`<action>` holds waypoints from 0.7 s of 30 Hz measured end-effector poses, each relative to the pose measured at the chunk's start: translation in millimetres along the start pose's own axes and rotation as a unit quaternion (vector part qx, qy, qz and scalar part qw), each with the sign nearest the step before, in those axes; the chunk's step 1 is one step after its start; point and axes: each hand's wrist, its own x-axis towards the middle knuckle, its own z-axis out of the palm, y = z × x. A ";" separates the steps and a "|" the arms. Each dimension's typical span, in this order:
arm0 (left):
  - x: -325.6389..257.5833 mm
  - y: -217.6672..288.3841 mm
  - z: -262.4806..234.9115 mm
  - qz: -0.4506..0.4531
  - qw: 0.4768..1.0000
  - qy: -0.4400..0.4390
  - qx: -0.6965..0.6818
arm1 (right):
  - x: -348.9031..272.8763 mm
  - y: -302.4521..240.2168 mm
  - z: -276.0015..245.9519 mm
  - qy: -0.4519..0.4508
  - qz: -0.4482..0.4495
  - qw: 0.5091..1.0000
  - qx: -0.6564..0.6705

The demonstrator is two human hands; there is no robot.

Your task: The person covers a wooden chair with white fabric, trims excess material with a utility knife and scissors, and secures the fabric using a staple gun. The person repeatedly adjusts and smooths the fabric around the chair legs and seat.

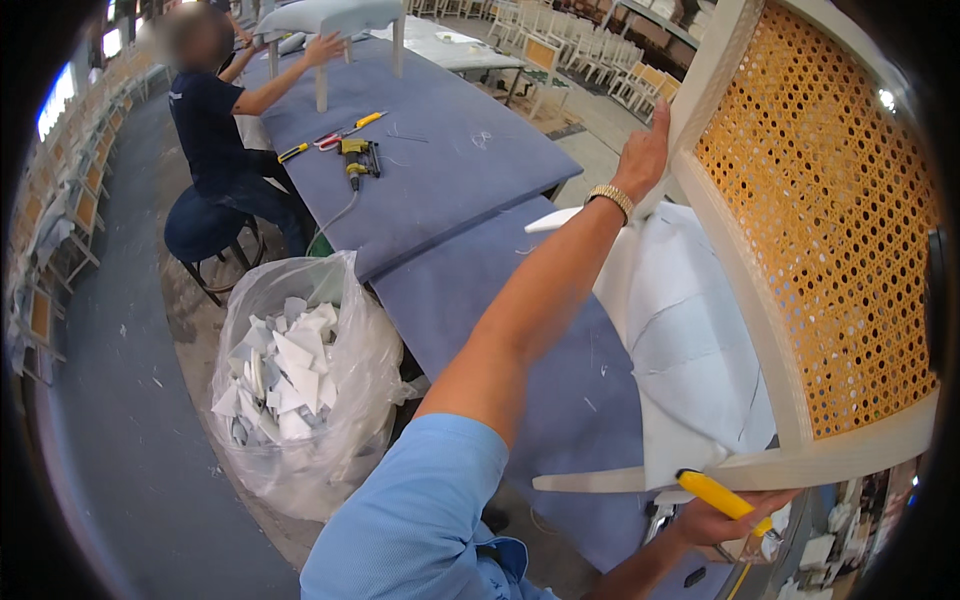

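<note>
A pale wooden chair [870, 465] lies tipped on its side, with a woven cane back [820, 220] and a seat covered in whitish cloth [690, 330]. My left hand [643, 155], a gold watch on its wrist, grips the far part of the back frame. Low on the near side, my right hand [715, 522] is closed around a yellow utility knife [725, 500] and also sits against the frame's lower rail. Its fingertips are partly hidden under the wood. One chair leg [590, 482] points left over the table.
The table has a blue-grey covered top [450, 270]. On it lie a yellow staple gun [357, 160] with a hose, and cutting tools [335, 138]. Left of it stands a clear bag [340, 440] of white scraps. A seated co-worker [205, 130] handles another chair [330, 18].
</note>
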 end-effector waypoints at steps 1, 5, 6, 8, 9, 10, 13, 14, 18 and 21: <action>3.7 0.4 -1.8 0.024 1.000 -0.010 0.003 | -3.8 8.4 1.6 0.006 -0.026 0.997 -0.068; 15.4 -13.0 4.9 0.069 0.998 0.006 -0.003 | -1.6 31.6 17.0 0.028 -0.061 0.996 0.056; 18.1 -16.5 -2.3 0.072 0.997 0.034 0.005 | -1.7 47.0 28.1 0.045 -0.026 0.998 0.034; 1.5 -8.2 12.9 0.058 0.998 -0.006 -0.021 | 19.4 104.5 7.3 0.053 -0.065 0.988 -0.130; -7.5 0.5 15.7 0.057 0.998 -0.021 -0.035 | 32.9 108.8 7.6 0.030 -0.040 0.988 -0.149; -17.3 6.8 16.3 0.039 0.999 -0.018 -0.021 | 44.3 111.1 19.3 0.042 0.036 0.996 -0.063; -33.4 -3.3 34.7 0.116 0.993 -0.008 -0.023 | 89.5 184.1 -26.3 0.068 0.050 0.993 -0.077; -43.8 -3.9 35.7 0.137 0.990 -0.009 -0.025 | 99.6 197.3 -37.7 0.065 0.012 0.994 -0.092; -142.7 28.3 12.2 0.171 0.984 0.018 0.042 | 85.7 250.7 -102.1 0.053 -0.010 0.997 -0.051; -230.8 60.8 -20.6 0.201 0.974 0.094 0.053 | 78.8 215.8 -88.0 0.148 0.159 0.963 0.163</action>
